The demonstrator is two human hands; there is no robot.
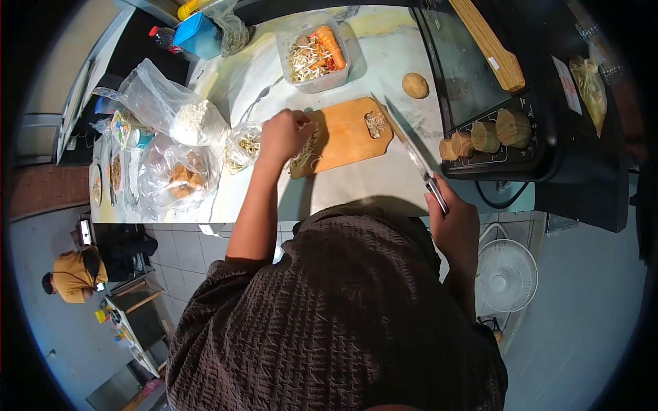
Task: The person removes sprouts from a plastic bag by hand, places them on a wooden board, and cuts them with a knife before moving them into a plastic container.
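My left hand [286,135] is over the left end of a wooden cutting board [343,137], its fingers bent together; what they hold, if anything, is too small to tell. Bean sprouts [301,161] lie on the board just beside and below it. My right hand [452,216] is wrapped round the handle of a long knife [415,157], whose blade points up and left past the board's right end. A plastic container [315,55] with sprouts and carrots stands behind the board. A bag of sprouts [243,145] is left of my left hand.
A potato [415,85] lies behind the knife. At the right is a black stove [473,75] with wooden knobs. Plastic bags [178,171] and a blue-lidded container [197,34] stand on the left. A fan [507,274] is below right; another person [75,274] is far left.
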